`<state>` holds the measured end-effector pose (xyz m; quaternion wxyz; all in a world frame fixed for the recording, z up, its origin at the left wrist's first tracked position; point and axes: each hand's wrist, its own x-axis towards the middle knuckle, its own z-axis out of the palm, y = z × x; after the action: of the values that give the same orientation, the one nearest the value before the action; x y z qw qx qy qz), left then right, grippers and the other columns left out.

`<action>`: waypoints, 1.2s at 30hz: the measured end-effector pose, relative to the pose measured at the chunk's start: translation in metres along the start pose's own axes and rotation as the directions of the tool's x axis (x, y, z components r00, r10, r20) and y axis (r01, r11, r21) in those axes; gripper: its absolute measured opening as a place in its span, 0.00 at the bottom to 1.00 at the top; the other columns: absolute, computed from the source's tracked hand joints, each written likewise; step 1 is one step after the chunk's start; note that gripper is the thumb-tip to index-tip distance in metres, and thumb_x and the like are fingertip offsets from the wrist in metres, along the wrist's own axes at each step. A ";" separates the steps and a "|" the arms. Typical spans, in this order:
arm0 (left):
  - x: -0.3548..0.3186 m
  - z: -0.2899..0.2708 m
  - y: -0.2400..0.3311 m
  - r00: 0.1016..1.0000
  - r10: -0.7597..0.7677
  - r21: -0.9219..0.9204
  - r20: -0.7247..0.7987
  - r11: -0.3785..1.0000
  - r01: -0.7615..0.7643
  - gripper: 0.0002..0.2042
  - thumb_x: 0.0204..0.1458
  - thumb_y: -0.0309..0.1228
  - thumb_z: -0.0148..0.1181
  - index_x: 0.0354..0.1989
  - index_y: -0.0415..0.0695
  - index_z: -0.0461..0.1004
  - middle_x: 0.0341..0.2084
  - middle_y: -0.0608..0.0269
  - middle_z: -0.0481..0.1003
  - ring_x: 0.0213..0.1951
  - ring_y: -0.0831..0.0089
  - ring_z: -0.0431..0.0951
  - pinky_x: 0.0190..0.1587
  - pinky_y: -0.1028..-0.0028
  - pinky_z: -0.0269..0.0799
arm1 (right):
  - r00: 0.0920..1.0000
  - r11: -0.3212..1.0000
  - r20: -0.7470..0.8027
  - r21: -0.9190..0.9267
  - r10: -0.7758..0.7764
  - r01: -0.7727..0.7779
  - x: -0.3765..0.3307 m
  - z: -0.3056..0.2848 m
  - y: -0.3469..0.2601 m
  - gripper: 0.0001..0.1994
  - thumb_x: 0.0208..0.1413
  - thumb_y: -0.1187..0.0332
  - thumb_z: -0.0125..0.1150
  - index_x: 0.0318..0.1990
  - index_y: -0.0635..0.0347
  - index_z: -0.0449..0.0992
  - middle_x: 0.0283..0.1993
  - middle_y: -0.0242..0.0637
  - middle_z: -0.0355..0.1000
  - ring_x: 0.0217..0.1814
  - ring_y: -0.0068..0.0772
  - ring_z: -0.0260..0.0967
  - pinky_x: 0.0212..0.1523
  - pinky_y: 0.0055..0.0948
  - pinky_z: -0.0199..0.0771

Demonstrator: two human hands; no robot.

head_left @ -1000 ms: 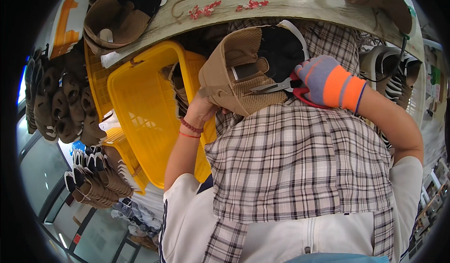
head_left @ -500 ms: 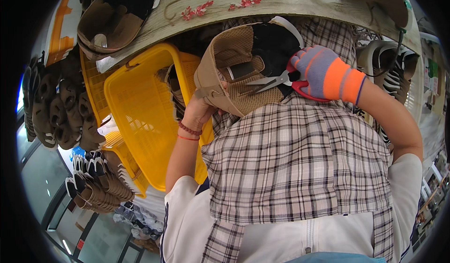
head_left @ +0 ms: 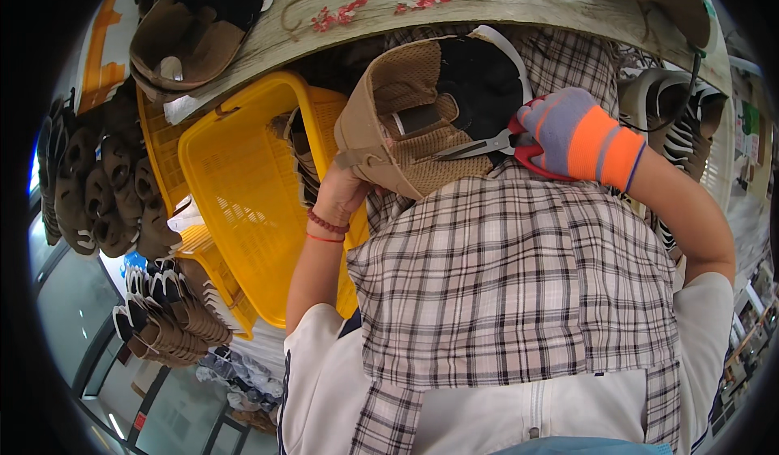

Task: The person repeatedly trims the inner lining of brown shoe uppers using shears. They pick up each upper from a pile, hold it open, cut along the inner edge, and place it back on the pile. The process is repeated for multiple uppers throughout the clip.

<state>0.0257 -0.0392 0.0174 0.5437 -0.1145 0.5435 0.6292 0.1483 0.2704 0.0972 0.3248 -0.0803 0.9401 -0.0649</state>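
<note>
A tan mesh shoe upper with a black lining and a white edge rests over my lap. Its near left side is gripped by my left hand, whose fingertips are partly hidden behind the material. On my right hand is a grey and orange knit glove, closed round the red handles of a pair of scissors. The blades lie almost together over the inner mesh of the upper and point left.
A yellow plastic basket stands left of my lap, with more shoe uppers inside. Ahead runs a pale worktable carrying brown uppers at its left. Stacked uppers hang at the lower left; others sit at the right.
My right hand and the scissors have shifted a little right and down, and the blades have come closer together. My left hand keeps its hold on the upper.
</note>
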 end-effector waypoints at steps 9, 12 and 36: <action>0.004 -0.009 -0.008 1.000 0.022 -0.037 0.007 0.999 -0.021 0.14 0.48 0.22 0.65 0.44 0.39 0.73 0.29 0.70 0.75 0.26 0.82 0.77 0.19 0.83 0.69 | 0.977 0.995 0.195 0.014 0.089 -0.094 -0.009 -0.026 -0.017 0.18 0.47 0.53 0.61 0.34 0.61 0.74 0.27 0.39 0.74 0.29 0.39 0.75 0.29 0.36 0.73; 0.004 -0.008 -0.006 0.999 0.019 -0.039 0.027 0.999 -0.018 0.15 0.48 0.22 0.65 0.45 0.39 0.73 0.30 0.69 0.75 0.27 0.82 0.77 0.19 0.82 0.70 | 0.966 0.996 0.240 -0.010 0.092 -0.093 -0.008 -0.032 -0.018 0.18 0.48 0.53 0.60 0.34 0.61 0.74 0.27 0.39 0.74 0.27 0.40 0.75 0.29 0.35 0.73; 0.003 -0.008 -0.011 1.000 0.023 -0.048 -0.007 0.999 -0.023 0.14 0.48 0.23 0.65 0.44 0.39 0.73 0.28 0.69 0.76 0.25 0.81 0.77 0.18 0.83 0.68 | 0.936 0.904 0.212 0.267 0.282 -0.333 0.000 -0.021 -0.013 0.15 0.57 0.56 0.53 0.33 0.55 0.80 0.25 0.32 0.76 0.27 0.36 0.75 0.26 0.34 0.73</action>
<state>0.0301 -0.0459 0.0058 0.5316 -0.1233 0.5314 0.6479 0.1373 0.2590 0.1158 0.4174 0.1143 0.8894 -0.1470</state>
